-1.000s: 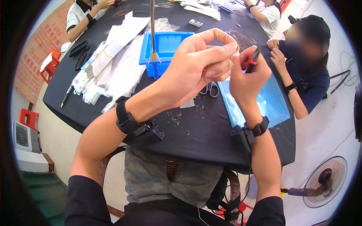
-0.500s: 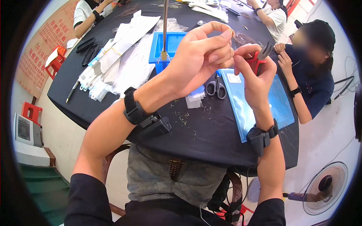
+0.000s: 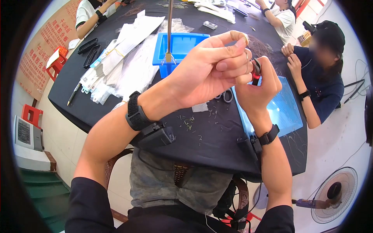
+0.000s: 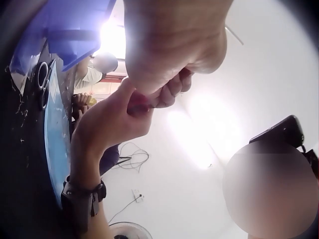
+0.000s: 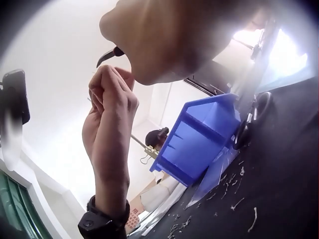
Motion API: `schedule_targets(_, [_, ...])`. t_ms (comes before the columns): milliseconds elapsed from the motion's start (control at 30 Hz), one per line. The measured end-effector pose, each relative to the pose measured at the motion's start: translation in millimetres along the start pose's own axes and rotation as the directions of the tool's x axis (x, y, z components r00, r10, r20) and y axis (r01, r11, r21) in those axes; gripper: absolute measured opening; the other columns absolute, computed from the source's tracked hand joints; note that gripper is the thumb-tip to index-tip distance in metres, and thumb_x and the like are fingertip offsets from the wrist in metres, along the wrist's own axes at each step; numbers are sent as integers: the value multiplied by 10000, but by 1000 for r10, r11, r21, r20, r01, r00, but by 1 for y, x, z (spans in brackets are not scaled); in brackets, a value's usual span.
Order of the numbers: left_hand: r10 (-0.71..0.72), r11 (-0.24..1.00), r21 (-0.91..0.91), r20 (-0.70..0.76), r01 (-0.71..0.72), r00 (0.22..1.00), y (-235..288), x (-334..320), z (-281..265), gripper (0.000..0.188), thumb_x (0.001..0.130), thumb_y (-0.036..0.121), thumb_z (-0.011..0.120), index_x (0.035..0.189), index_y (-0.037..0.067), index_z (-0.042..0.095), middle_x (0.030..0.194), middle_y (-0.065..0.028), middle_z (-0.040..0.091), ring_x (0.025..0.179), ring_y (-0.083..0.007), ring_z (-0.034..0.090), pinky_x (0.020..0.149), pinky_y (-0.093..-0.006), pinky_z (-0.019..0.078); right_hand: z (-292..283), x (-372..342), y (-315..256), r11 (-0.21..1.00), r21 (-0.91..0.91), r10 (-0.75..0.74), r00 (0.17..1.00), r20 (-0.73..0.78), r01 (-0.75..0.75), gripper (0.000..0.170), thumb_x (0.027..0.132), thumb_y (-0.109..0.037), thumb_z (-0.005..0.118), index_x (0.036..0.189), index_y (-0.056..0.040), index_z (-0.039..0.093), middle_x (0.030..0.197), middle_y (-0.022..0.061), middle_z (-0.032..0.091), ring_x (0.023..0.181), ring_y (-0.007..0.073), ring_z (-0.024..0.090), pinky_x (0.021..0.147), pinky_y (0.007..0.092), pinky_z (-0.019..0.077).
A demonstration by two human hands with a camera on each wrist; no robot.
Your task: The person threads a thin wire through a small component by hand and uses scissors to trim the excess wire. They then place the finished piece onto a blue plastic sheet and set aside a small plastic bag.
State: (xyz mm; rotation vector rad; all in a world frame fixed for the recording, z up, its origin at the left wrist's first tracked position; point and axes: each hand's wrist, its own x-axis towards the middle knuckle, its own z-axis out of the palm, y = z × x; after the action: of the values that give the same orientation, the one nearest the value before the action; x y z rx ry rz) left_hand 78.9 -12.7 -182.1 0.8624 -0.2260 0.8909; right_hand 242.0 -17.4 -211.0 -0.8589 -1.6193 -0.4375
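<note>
In the head view my left hand (image 3: 211, 64) is raised over the table, thumb and index finger pinching something very thin at the tips. What this fine piece is, I cannot tell. Close against its curled lower fingers is my right hand (image 3: 259, 91), gripping small pliers with red handles (image 3: 256, 75), partly hidden by the fingers. Their dark curved beak (image 5: 106, 57) shows beside my left hand in the right wrist view. Under the hands lie grey-handled scissors (image 3: 227, 96) and a light blue tray (image 3: 287, 106).
A blue bin (image 3: 165, 70) stands behind my left hand, beside an upright metal pole (image 3: 170, 27). White paper strips and plastic sleeves (image 3: 134, 73) cover the left side. Small trimmings (image 3: 189, 123) dot the black cloth. Another person (image 3: 320, 77) sits at the right.
My right hand first moved slightly away to the right, showing the pliers' beak, then came back against my left hand, turning the pliers. My left hand keeps its pinch.
</note>
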Motion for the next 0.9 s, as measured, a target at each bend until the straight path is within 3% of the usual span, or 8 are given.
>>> schedule_targets(167, [-36, 999, 4, -21, 36, 999, -2, -1, 4, 190, 1133, 182, 400, 1156, 58, 543, 608, 88, 290, 536, -43, 252, 592, -237, 277, -2, 2, -1, 995, -41, -90, 996, -15, 90, 269, 696, -39, 770, 740, -46, 505, 634, 60, 420, 522, 205, 434, 479, 332, 322])
schedule_targets(900, [-44, 995, 88, -36, 47, 998, -6, -2, 0, 161, 1127, 191, 432, 1182, 69, 521, 601, 84, 299, 549, -52, 263, 595, -244, 285, -6, 5, 5, 983, -53, -175, 984, 16, 176, 304, 696, -90, 807, 738, -52, 508, 606, 54, 423, 501, 204, 462, 471, 317, 361])
